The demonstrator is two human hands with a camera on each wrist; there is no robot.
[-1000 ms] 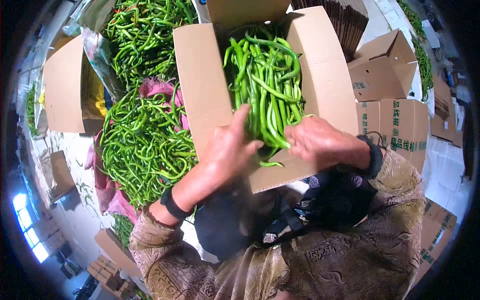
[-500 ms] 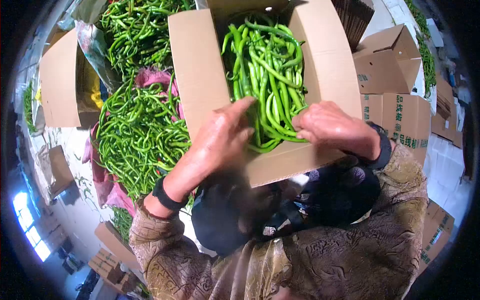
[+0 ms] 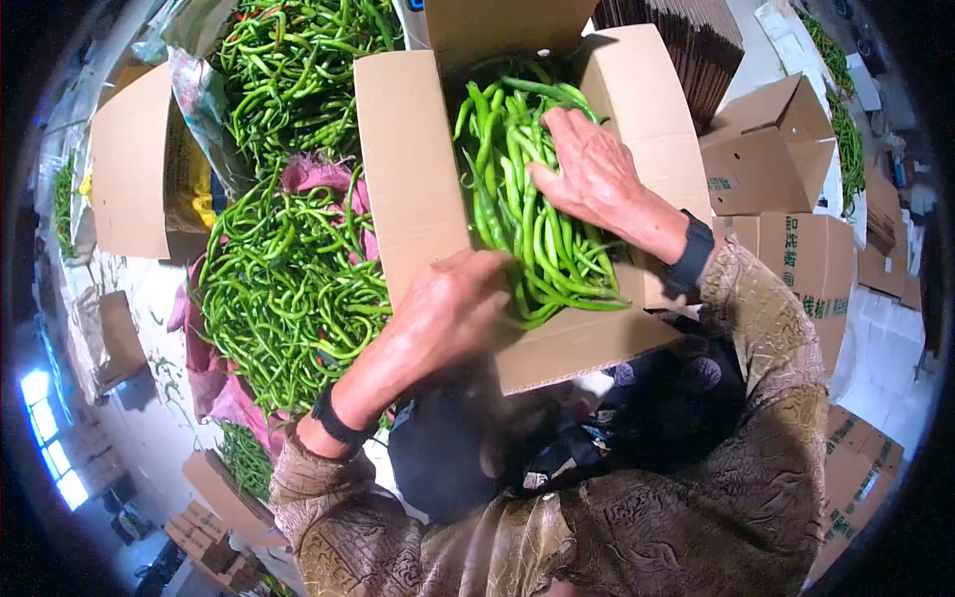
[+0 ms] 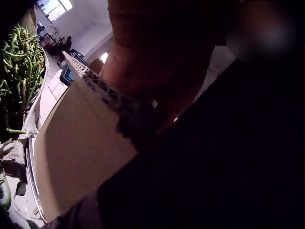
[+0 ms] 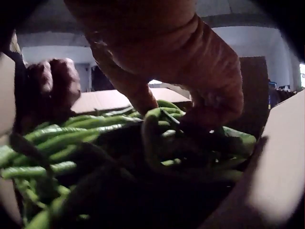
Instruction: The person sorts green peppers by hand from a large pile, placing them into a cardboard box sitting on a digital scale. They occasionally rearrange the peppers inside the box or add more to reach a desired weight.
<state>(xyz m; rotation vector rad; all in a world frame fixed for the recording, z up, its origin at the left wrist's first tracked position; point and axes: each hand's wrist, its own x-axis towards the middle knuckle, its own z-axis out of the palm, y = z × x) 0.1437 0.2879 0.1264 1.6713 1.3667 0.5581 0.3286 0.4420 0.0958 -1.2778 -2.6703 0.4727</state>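
Long green chili peppers (image 3: 542,229) lie lengthwise in an open cardboard box (image 3: 413,149). My right hand (image 3: 595,169) is over the far right part of the layer. In the right wrist view its thumb and curled fingers close around a curved green chili pepper (image 5: 151,131). At the box's near left corner is my left hand (image 3: 448,303), its fingers bent over the peppers' near ends. Those fingertips are blurred and partly hidden, and I cannot tell whether they hold a pepper. The left wrist view is mostly dark, showing that hand (image 4: 152,71) beside a cardboard flap (image 4: 86,143).
Loose chili peppers (image 3: 288,289) are heaped left of the box on pink cloth (image 3: 209,348), with another pile (image 3: 298,80) behind. Flattened cardboard (image 3: 686,50) is stacked at the back right. Printed cartons (image 3: 786,259) stand on the right, and another open box (image 3: 129,169) on the left.
My right hand has moved from the box's near right corner up and over the peppers toward the far side. My left hand has drawn slightly down, its fingers more bent.
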